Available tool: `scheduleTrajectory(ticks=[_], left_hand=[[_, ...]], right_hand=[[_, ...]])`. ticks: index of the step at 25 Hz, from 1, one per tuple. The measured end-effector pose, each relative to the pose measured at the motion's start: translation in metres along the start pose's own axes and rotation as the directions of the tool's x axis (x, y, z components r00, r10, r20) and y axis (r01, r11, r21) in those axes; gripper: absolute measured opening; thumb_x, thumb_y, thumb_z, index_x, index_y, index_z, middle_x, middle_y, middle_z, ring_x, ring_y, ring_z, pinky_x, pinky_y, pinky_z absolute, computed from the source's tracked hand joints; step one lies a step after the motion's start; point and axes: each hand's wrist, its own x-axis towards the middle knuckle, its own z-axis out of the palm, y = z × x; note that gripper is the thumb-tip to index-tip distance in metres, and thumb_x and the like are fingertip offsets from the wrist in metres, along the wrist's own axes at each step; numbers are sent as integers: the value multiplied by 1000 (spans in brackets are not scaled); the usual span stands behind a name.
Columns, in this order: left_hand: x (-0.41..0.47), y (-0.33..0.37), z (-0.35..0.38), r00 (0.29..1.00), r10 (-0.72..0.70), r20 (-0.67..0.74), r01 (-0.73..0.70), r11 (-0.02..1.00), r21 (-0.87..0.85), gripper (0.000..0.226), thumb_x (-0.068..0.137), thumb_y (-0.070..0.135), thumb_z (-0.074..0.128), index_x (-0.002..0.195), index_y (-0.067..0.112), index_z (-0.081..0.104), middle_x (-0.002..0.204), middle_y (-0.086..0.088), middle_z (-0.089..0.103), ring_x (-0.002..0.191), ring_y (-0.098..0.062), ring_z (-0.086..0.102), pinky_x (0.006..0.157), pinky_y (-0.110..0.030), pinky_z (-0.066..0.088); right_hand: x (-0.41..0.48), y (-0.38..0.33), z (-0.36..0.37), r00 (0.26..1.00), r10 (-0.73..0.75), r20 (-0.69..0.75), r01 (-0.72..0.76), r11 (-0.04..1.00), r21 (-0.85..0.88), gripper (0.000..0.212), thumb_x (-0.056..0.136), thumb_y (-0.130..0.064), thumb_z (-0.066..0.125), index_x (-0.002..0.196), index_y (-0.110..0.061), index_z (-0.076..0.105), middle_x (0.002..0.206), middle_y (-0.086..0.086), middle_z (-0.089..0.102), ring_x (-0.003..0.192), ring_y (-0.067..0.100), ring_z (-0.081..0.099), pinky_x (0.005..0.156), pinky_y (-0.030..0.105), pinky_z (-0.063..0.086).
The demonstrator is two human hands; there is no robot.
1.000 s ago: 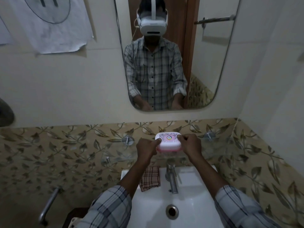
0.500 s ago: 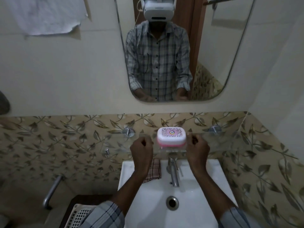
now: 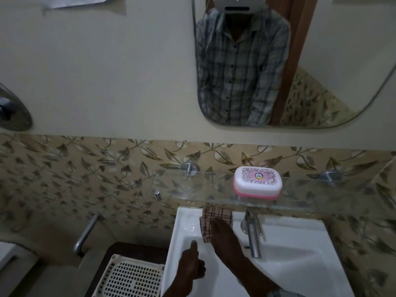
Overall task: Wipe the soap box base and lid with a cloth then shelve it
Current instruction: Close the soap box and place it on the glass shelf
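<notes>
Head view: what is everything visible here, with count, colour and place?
soap box: 1, white and pink, on the shelf
shelf: 1, clear glass, above the sink
cloth: 1, brown checked, sink ledge by tap
sink: 1, white, below the shelf
tap: 1, silver, back of sink
mirror: 1, frameless, wall above shelf
basket: 1, white, left of sink
left hand: 1, fingers curled, thumb up, at sink rim
right hand: 1, fingers straight, over the cloth
</notes>
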Motion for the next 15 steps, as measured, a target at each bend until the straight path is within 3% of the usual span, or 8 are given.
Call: scheduleTrajectory(ticks=[2, 3, 6, 8, 10, 11, 13, 15], left_hand=[[9, -4, -1, 997, -72, 9, 73, 994, -86, 56, 102, 49, 38, 94, -3, 58, 82, -28, 65, 66, -33, 61, 63, -37, 54], [13, -6, -1, 995, -100, 18, 101, 988, -114, 57, 102, 48, 40, 93, -6, 57, 81, -29, 65, 69, -35, 62, 67, -41, 54], [19, -4, 0, 981, -168, 94, 182, 969, -164, 60, 100, 47, 48, 103, -12, 55, 83, -32, 63, 76, -39, 61, 78, -48, 51], [14, 1, 2, 968, -190, 162, 228, 937, -266, 62, 96, 51, 53, 105, -10, 52, 80, -30, 62, 68, -36, 58, 67, -41, 47], [9, 8, 5, 961, -165, 220, 241, 890, -386, 62, 92, 54, 57, 101, -7, 52, 79, -28, 62, 64, -34, 57, 62, -38, 45], [7, 12, 7, 960, -137, 246, 237, 864, -443, 64, 91, 56, 58, 102, -7, 53, 83, -30, 63, 68, -36, 59, 64, -39, 47], [2, 22, 10, 938, -62, 340, 245, 814, -527, 70, 88, 59, 58, 104, -9, 57, 96, -32, 65, 81, -41, 63, 75, -46, 51], [-7, 34, 11, 879, 40, 475, 275, 771, -575, 70, 88, 58, 56, 101, -10, 66, 99, -31, 69, 89, -42, 67, 83, -49, 53]], right_hand=[[13, 9, 21, 995, -40, 89, 43, 999, -26, 67, 48, -29, 93, 109, -10, 76, 108, 10, 76, 103, 26, 72, 80, 37, 62], [15, 14, 29, 992, -40, 122, 48, 997, -64, 67, 52, -22, 90, 115, -5, 73, 112, 18, 73, 105, 35, 70, 80, 46, 61], [21, 21, 27, 975, 19, 223, 20, 985, -170, 61, 53, -16, 90, 112, -7, 75, 106, 19, 74, 97, 36, 73, 72, 44, 63], [18, 19, 13, 969, -35, 243, 99, 962, -256, 40, 73, -19, 81, 112, -10, 72, 113, 16, 71, 103, 31, 70, 81, 40, 61], [19, 16, 7, 987, -72, 146, 90, 989, -120, 16, 95, -23, 57, 103, -23, 71, 117, 7, 71, 104, 16, 68, 89, 27, 55], [17, 11, 1, 996, -51, 79, 54, 998, -40, 21, 97, -22, 51, 104, -25, 70, 116, 4, 72, 101, 11, 69, 86, 22, 53], [9, -1, -13, 999, 29, 28, -31, 995, 96, 34, 98, -20, 46, 128, -25, 61, 122, 0, 69, 109, 15, 65, 91, 25, 49], [-8, -7, -26, 999, 34, 9, -35, 940, 340, 42, 96, -20, 50, 136, -33, 56, 127, -6, 67, 116, 15, 62, 93, 18, 46]])
